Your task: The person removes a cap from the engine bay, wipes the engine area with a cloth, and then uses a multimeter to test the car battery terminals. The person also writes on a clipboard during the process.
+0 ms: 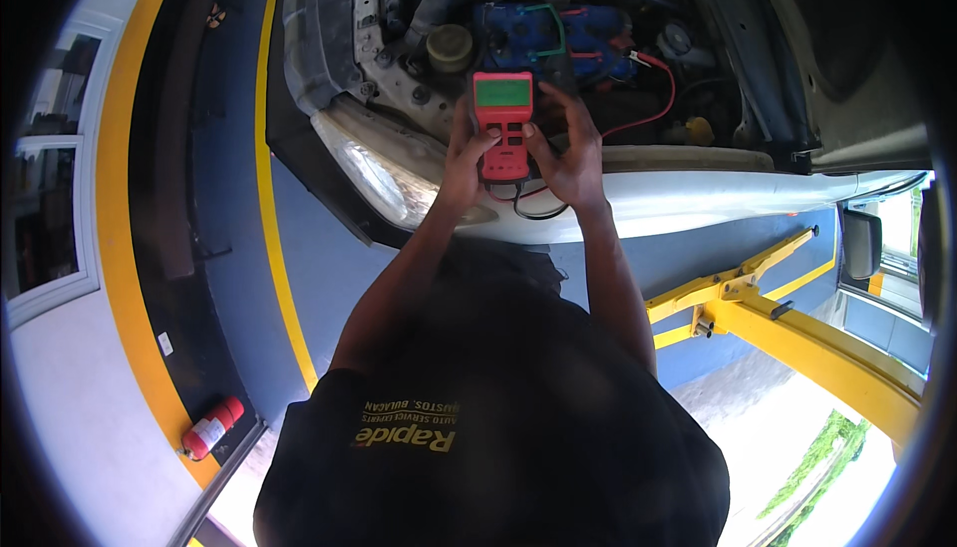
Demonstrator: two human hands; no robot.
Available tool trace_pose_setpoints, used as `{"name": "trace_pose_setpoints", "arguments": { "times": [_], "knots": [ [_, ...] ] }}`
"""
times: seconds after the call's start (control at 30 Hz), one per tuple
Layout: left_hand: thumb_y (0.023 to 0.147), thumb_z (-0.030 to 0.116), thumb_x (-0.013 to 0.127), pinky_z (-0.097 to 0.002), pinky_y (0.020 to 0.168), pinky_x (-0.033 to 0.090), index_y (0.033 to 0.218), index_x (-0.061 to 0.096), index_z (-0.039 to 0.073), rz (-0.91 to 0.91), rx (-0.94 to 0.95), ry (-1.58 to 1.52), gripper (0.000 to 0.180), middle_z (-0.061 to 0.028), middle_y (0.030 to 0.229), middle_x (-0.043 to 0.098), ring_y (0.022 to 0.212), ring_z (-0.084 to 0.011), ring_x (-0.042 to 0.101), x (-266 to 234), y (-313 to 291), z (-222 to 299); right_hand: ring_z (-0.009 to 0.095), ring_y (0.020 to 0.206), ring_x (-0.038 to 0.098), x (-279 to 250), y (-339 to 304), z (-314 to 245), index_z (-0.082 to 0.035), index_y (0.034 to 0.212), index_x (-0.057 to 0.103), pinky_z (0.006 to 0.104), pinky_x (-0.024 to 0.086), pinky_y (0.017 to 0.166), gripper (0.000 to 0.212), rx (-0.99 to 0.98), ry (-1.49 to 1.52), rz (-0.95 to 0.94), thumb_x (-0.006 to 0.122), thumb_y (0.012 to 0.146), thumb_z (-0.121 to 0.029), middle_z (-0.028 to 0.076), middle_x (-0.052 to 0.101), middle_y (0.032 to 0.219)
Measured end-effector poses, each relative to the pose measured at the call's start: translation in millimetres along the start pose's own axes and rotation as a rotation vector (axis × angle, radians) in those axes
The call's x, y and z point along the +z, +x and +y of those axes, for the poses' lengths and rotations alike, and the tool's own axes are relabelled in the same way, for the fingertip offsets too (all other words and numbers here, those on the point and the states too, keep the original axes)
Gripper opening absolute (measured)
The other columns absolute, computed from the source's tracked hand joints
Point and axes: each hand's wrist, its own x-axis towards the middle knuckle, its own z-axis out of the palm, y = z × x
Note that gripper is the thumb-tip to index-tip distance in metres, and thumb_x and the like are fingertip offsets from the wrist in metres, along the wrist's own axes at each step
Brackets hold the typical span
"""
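Observation:
A red handheld battery tester (505, 156) with a lit green screen is held upright over the car's front fender edge. My left hand (465, 153) grips its left side, thumb on the buttons. Along the other side is my right hand (570, 153), its thumb at the right-hand buttons and its fingers curled around the edge. Red and black leads (538, 213) come out of the tester's lower end. Beyond it sits a blue car battery (518, 33) with a green handle. A red clamp (640, 56) with a red cable is at the battery's right side.
The open engine bay holds hoses and a round yellowish cap (450, 48). A headlight (374, 163) and silver fender (678, 193) lie nearest me. A yellow lift arm (758, 313) stands at the right. A red fire extinguisher (212, 427) is by the left wall.

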Motion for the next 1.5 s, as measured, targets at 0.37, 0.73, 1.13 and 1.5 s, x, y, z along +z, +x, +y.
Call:
{"name": "trace_pose_setpoints", "arguments": {
  "times": [0.37, 0.73, 1.13, 1.5],
  "knots": [
    [0.105, 0.016, 0.067, -0.0361, 0.113, 0.051, 0.164, 0.039, 0.007, 0.009, 0.017, 0.02, 0.065, -0.0111, 0.145, 0.058, 0.134, -0.0187, 0.061, 4, -3, 0, 0.028, 0.102, 0.074, 0, -3, 0, -0.003, 0.147, 0.06, 0.0413, 0.06, 0.089, 0.059, -0.029, -0.009, 0.005, 0.084, 0.094, -0.009, 0.015, 0.071, 0.118],
    [0.091, 0.004, 0.063, -0.0376, 0.118, 0.048, 0.173, 0.021, 0.009, -0.111, 0.011, 0.02, 0.091, -0.0118, 0.154, 0.051, 0.144, -0.0215, 0.054, -2, -7, 0, 0.03, 0.102, 0.074, 1, -6, 1, -0.003, 0.146, 0.059, 0.0434, 0.06, 0.089, 0.056, -0.049, -0.043, 0.022, 0.082, 0.096, -0.011, 0.016, 0.072, 0.117],
    [0.089, 0.002, 0.059, -0.0368, 0.113, 0.053, 0.173, 0.022, 0.01, -0.088, 0.001, 0.012, 0.092, -0.0131, 0.151, 0.055, 0.138, -0.0225, 0.06, -4, -7, 1, 0.03, 0.1, 0.076, 0, -8, -2, -0.001, 0.142, 0.063, 0.0423, 0.061, 0.086, 0.052, -0.023, 0.03, 0.043, 0.082, 0.095, -0.011, 0.016, 0.073, 0.112],
    [0.089, 0.001, 0.061, -0.0381, 0.112, 0.055, 0.174, 0.021, 0.009, -0.075, -0.001, 0.008, 0.094, -0.0141, 0.149, 0.057, 0.135, -0.0247, 0.064, -10, -6, -6, 0.029, 0.099, 0.077, -1, -5, -4, -0.001, 0.142, 0.063, 0.0417, 0.063, 0.085, 0.05, -0.076, 0.01, 0.05, 0.081, 0.096, -0.01, 0.016, 0.074, 0.111]
  ]
}}
